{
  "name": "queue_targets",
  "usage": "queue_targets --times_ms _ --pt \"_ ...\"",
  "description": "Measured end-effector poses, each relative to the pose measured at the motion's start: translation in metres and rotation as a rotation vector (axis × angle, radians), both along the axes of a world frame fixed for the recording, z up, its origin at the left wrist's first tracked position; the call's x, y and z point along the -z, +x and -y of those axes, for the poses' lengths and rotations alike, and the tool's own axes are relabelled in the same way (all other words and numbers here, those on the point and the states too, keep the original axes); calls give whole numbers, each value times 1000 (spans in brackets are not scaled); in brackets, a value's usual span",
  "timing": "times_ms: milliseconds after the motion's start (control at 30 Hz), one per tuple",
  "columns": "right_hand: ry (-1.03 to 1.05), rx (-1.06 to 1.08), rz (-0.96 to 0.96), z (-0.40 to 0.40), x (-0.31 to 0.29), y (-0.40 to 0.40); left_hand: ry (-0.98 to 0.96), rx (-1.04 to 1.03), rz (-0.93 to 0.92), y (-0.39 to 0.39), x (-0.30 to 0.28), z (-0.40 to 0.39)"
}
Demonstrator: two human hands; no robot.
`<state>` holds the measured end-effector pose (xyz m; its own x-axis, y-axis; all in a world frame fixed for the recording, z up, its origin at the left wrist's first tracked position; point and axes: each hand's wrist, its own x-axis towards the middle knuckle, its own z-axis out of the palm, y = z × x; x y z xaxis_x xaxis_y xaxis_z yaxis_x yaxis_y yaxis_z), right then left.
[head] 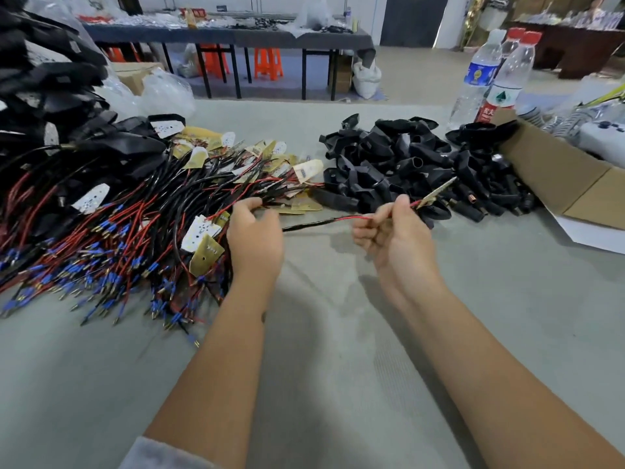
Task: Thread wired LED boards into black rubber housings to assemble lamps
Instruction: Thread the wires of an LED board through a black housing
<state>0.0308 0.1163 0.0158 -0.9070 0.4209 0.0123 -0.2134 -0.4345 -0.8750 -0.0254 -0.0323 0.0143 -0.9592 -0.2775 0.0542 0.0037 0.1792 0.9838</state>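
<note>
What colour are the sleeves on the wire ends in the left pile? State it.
Blue sleeves with brass-coloured tips, on red and black wires; the head view shows it.

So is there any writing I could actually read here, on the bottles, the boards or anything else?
Red-capped water bottle, red band of its label: two Chinese characters, "农夫".
Same bottle, white band: a green tree logo, no legible words.
Blue-labelled bottle: a print on the label, too blurred to read.
LED boards in the wire pile: small printed markings, too small to read.
Red sign on the far table: blurred, unreadable.
</note>
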Motion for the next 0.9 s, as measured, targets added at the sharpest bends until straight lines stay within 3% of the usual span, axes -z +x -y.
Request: queue_targets --times_ms 100,167,233,300,433,533,633,767,833,900 --pt "35 222 -53 -27 -6 6 8 -61 35 -7 3 7" --pt "2 317 -45 -42 -9 12 -206 -48 -6 -4 3 4" --pt "-66 351 -20 -52 -9 17 -531 6 -183 6 4 -2" --pt "-150 346 -2 -58 -10 21 -735 149 -322 18 6 -12" --pt "-374 249 -10 -65 -10 26 -788 414 -186 30 13 -29" --pt "-429 41 -12 -65 -8 27 -833 486 -304 30 17 -29" --pt "-208 -142 23 -57 -3 27 -774 577 -407 35 14 -28" --pt "365 -211 178 -35 8 23 -749 607 -447 36 13 -29" --pt "435 -183 182 -30 9 24 -736 605 -414 36 13 -26" --pt "370 -124 155 -30 6 25 -697 572 -358 35 14 -22"
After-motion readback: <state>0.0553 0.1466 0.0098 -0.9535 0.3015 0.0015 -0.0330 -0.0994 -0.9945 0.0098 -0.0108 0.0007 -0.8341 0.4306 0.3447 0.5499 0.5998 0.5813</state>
